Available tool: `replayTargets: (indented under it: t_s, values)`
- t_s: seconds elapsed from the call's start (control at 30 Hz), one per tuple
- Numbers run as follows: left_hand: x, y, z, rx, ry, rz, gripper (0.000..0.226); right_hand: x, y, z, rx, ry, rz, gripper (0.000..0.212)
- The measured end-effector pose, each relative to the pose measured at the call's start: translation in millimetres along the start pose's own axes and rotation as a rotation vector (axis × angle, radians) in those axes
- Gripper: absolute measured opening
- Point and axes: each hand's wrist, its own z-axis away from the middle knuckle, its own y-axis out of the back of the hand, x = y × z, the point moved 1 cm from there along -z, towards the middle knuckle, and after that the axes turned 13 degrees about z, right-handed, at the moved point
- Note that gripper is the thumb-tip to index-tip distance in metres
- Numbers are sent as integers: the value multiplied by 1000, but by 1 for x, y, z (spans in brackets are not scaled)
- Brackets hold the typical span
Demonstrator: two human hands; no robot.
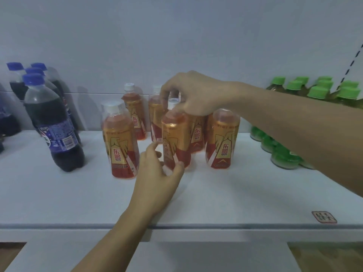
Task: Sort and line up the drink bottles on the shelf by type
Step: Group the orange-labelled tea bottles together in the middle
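Several orange energy-drink bottles with gold and red labels stand in the middle of the white shelf (216, 193). My left hand (157, 179) grips the base of the front-centre orange bottle (173, 134). My right hand (190, 93) comes in from the right and pinches that bottle's white cap from above. Another orange bottle (119, 142) stands to its left and one more (223, 138) to its right, with others behind. Dark cola bottles (53, 122) with blue caps are grouped at the left. Green-capped bottles (318, 91) are lined up at the right.
The shelf's front lip (196, 226) runs across below my left wrist. A small red-framed sticker (324, 216) sits near the front right. A pale back wall (176, 46) closes the shelf behind the bottles.
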Motion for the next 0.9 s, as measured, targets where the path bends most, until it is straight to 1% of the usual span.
replayTargets:
  t_s: [0.03,0.07,0.1,0.2,0.3,0.43,0.57,0.63,0.77,0.83,0.9]
  values:
    - [1,-1,-6,-13,-25,-9,84,0,0,3,-2,-1,-10,18]
    - [1,-2,-14,-32,-45,9,84,1,1,6,-13,-3,-20,17]
    - [0,-3,-22,-66,-42,50,80,2,2,9,-23,-8,-27,19]
    - [-12,-3,-42,-154,57,120,66,3,2,13,-37,-33,-18,19]
    - [-22,-7,-49,-140,50,124,61,2,-6,12,-28,-57,33,15]
    - [-14,-16,-46,-98,2,182,58,2,-5,11,11,-76,99,10]
    - [-4,-30,-51,-104,-57,149,57,16,6,14,-37,-133,126,8]
    - [-2,-37,-52,-100,-44,119,60,20,2,13,-55,-150,147,8]
    - [-4,-46,-53,-85,-9,117,60,28,-12,16,-52,-203,123,8]
    - [-4,-48,-53,-78,-11,120,61,29,-12,18,-48,-201,124,10]
    - [-4,-48,-52,-92,-16,114,62,26,-7,18,-85,-192,160,10]
